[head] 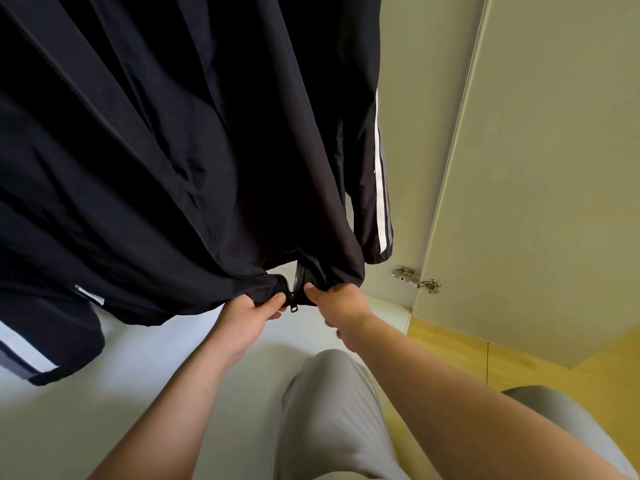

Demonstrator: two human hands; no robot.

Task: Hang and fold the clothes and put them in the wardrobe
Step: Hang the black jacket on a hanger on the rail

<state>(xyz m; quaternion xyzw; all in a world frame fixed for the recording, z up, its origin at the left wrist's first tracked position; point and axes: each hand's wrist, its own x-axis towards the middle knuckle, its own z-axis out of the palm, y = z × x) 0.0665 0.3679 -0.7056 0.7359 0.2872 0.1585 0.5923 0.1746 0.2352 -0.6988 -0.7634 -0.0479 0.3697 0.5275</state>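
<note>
A: Jacket (173,150), dark with white sleeve stripes: where is it?
B: It hangs down inside the wardrobe, its top out of view, left of the open door (536,168).
A: And the hands?
B: The left hand (249,317) pinches one hem edge and the right hand (341,303) grips the other, both at the foot of the zip.
A: Smaller parts?
B: A metal hinge (415,278) sits beside the door. The zip pull (293,308) dangles between the thumbs.
</note>
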